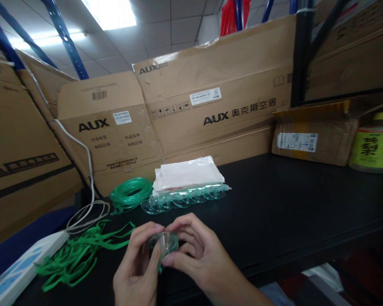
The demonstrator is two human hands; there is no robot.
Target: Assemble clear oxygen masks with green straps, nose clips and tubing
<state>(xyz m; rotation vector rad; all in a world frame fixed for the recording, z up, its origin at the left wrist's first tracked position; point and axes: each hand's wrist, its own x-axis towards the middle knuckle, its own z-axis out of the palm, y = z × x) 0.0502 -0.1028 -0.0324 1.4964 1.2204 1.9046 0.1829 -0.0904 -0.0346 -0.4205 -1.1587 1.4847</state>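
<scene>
Both my hands meet low in the middle of the view over a black table (290, 204). My left hand (135, 267) and my right hand (194, 253) pinch the same small clear greenish plastic cup-shaped piece (162, 244) between their fingertips. Just beyond them lies a row of several similar clear green pieces (185, 197) along the front of a stack of clear plastic bags (188, 172). A coil of green tubing (130, 193) sits to the left of that row. A loose heap of green straps (79, 255) lies left of my left hand.
Large AUX cardboard boxes (210, 97) wall the back and left. A smaller taped carton (312, 136) and a yellow-labelled jar (375, 142) stand at the right rear. A white cable (87, 204) loops down at the left, by a white and blue box (19, 272).
</scene>
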